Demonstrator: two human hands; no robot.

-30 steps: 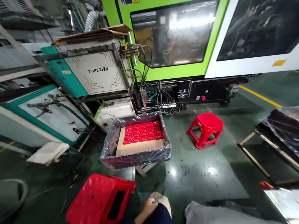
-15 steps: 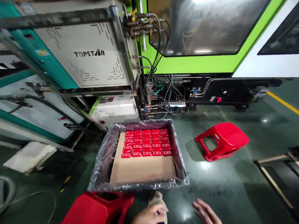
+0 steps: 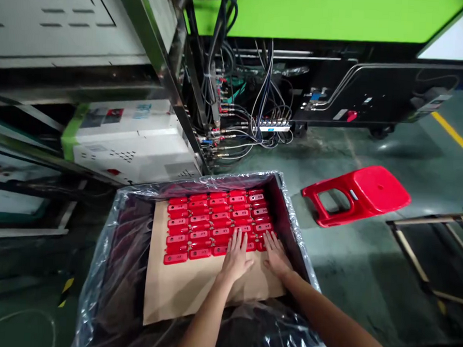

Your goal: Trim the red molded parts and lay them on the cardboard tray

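Observation:
Rows of red plastic parts (image 3: 200, 234) lie side by side on a brown cardboard sheet (image 3: 178, 295) inside a bin lined with clear plastic (image 3: 107, 239). My left hand (image 3: 236, 259) reaches into the bin with its fingers stretched out over parts in the nearest row, toward the right. Beside it, my right hand (image 3: 277, 254) lies with fingers extended on the parts at the right end, close to the bin's wall. Neither hand has its fingers wrapped round anything. The parts under both hands are partly hidden.
To the right of the bin stands a red stool (image 3: 378, 189) on the green floor. Behind are a green machine (image 3: 321, 15) and a bundle of cables and hoses (image 3: 257, 118). A white cabinet (image 3: 136, 142) sits behind the bin at the left, and a metal frame (image 3: 409, 250) at the right.
Both hands have moved forward from in front of the bin onto the red parts. My view has come closer to the bin, and the near red stool has left the picture.

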